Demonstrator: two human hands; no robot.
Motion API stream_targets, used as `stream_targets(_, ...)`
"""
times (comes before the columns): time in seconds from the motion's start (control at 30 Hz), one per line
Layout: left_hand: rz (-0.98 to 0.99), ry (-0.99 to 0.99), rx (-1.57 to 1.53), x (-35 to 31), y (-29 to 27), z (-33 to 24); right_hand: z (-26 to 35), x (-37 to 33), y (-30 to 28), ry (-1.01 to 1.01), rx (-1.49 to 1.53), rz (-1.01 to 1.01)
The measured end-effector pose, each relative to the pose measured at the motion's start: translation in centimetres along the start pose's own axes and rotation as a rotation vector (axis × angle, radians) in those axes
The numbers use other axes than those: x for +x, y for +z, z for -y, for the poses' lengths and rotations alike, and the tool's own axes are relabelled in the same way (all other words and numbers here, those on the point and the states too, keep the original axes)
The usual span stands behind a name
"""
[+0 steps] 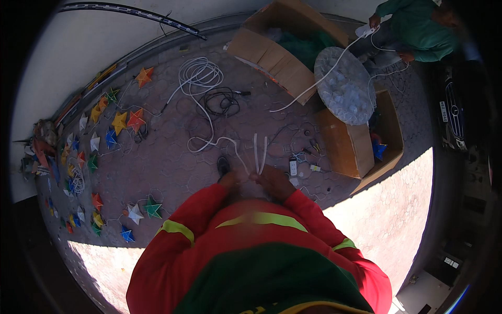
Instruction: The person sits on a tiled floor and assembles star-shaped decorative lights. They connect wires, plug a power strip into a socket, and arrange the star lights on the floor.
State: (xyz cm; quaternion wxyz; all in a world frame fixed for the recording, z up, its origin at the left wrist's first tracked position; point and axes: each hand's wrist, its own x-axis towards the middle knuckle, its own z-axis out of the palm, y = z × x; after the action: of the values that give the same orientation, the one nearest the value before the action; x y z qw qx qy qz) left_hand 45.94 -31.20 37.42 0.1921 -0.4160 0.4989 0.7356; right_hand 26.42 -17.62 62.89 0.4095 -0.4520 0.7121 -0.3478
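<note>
In front of my waist, my right hand (274, 181) is closed on a white cable, with doubled lengths of cable (260, 152) standing up from its fingers. My left hand (230, 180), somewhat blurred, is beside it with its fingers drawn together at the white cable (239, 157). From there this cable trails across the paving to a loose white coil (201, 73). Just right of my right hand, a white power strip (293, 166), pliers (314, 145) and a small yellow-and-white item (315, 168) lie on the ground.
Colourful star lanterns (120, 122) on wires spread along the left. A black cable (222, 102) lies ahead. Open cardboard boxes (342, 146) and a round, clear-wrapped disc (345, 86) stand at right. A person in green (418, 31) holds white cable at the far right, near a parked car (453, 112).
</note>
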Motion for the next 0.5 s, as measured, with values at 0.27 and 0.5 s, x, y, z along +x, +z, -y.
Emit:
stream_targets(0.27,-0.172,-0.005,-1.289,3.3,2.6,-4.0,8.3,-6.8,-10.7,-0.272,0.4,0.132)
stream_targets(0.5,-0.413,0.72,-0.922,6.2,-1.4,-0.2,8.4,-12.3,-17.4,-0.438,0.648,-0.054)
